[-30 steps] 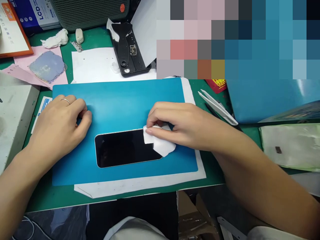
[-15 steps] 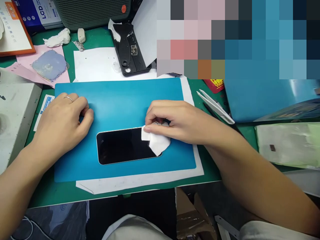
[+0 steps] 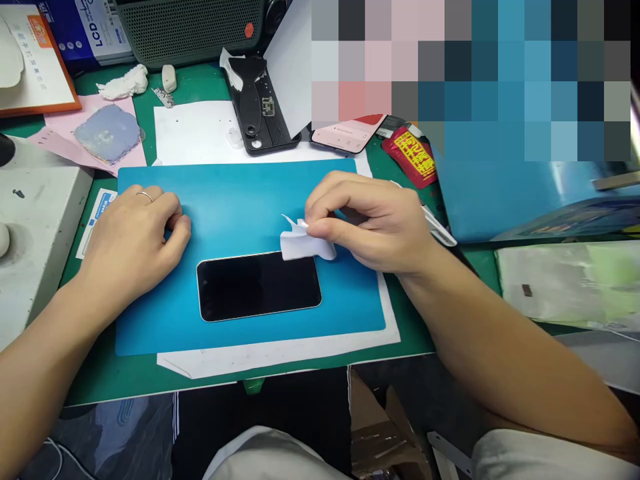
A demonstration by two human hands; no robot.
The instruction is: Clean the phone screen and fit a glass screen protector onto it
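A phone with a dark screen lies face up on the blue mat. Between the thumb and fingers of my right hand is a crumpled white wipe, held above the phone's upper right corner. My left hand, with a ring on one finger, rests on the mat's left part, up and left of the phone. Its fingers are curled inward; whether anything is inside them is hidden.
White paper lies behind and under the mat. A black phone case-like piece with a scraper on it, a red packet and a pinkish-screened phone lie behind. A white box stands left; a plastic sleeve lies right.
My right hand has lifted the wipe up and away from the phone's right end, uncovering that end. My left hand has stayed in place on the mat. The view has shifted slightly.
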